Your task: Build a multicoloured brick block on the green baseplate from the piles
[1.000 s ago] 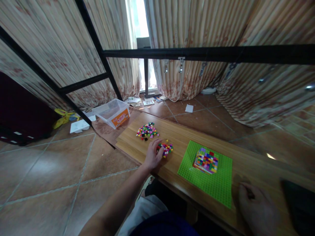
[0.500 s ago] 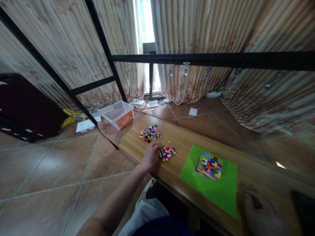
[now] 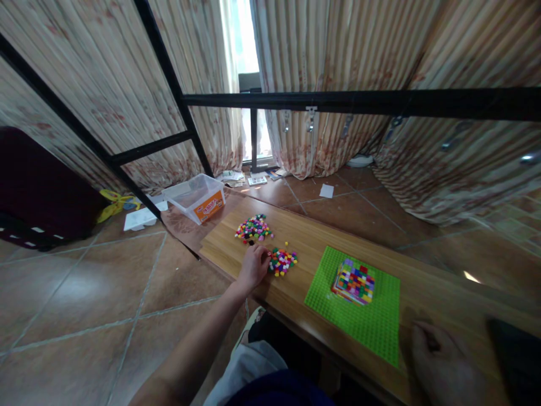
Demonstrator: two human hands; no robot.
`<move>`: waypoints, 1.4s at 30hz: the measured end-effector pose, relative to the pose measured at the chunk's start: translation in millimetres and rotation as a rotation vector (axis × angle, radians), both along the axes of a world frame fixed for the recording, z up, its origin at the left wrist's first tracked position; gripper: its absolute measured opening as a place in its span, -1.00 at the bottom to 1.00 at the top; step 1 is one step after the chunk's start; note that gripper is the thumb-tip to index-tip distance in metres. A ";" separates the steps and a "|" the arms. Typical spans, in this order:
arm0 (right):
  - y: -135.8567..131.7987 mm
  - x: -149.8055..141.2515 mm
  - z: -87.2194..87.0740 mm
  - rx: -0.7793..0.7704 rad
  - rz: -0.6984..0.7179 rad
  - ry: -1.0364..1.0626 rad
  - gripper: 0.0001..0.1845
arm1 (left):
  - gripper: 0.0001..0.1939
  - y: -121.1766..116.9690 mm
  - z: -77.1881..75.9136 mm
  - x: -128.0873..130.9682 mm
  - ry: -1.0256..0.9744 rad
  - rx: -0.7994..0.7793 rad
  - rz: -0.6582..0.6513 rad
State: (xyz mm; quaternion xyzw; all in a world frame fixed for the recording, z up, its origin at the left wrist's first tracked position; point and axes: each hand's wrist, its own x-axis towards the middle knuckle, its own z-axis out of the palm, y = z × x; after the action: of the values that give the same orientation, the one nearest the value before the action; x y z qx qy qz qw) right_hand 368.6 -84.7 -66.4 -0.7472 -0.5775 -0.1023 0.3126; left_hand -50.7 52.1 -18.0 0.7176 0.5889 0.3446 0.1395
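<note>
My left hand [image 3: 254, 267] is over the left edge of the nearer pile of small coloured bricks [image 3: 283, 261], its thumb and fingers pinched together. At the fingertips shows a small red brick [image 3: 269, 254], partly covered. To the right lies a green studded baseplate [image 3: 372, 332]. A low block built of many-coloured bricks [image 3: 355, 283] stands on it, its top a patchwork of colours. Beside the baseplate's right edge my right hand [image 3: 443, 361] rests on the table, fingers loosely curled into a fist, with nothing visible in it.
A second brick pile [image 3: 254, 228] lies farther back on the wooden table [image 3: 313, 225], with a single yellow brick [image 3: 287, 243] nearby. A clear plastic box [image 3: 196, 197] with an orange label stands beyond the left end. A dark object [image 3: 513, 358] lies at the right. A black metal bar [image 3: 338, 101] crosses behind.
The view has shifted slightly, so everything sits a little farther left. A red brick now shows at my left fingertips, which have stayed by the near pile. My right hand remains curled.
</note>
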 end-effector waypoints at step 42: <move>5.5 -20.7 11.8 0.003 -0.055 0.088 -0.61 | -0.82 30.6 84.4 167.8 -0.024 -0.125 -0.534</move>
State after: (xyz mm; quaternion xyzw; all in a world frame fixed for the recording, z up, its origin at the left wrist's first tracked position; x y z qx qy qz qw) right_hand 347.9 -79.2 -54.6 -0.7660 -0.5425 -0.0788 0.3359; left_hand 117.1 82.8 66.4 0.8333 0.3972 0.2671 0.2766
